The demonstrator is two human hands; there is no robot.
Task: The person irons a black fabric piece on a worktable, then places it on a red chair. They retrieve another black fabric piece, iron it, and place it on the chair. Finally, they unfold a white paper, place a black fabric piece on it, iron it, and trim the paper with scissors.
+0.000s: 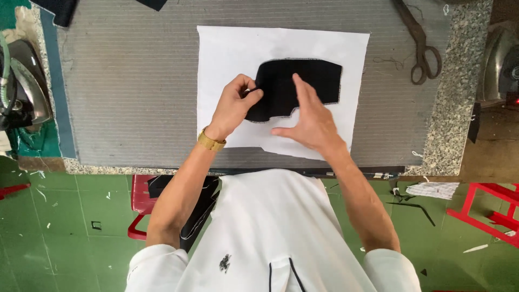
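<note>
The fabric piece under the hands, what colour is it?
Black fabric piece, edged with a pale stitched outline, lying on white paper; clearest in the head view.

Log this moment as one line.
left hand: pinching black fabric piece edge | right hand: flat on it | under: white sheet

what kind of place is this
Most likely a tailoring or garment workshop. The left hand and right hand handle a black fabric piece on a white sheet over a padded pressing table, with large scissors and an iron beside it.
</note>
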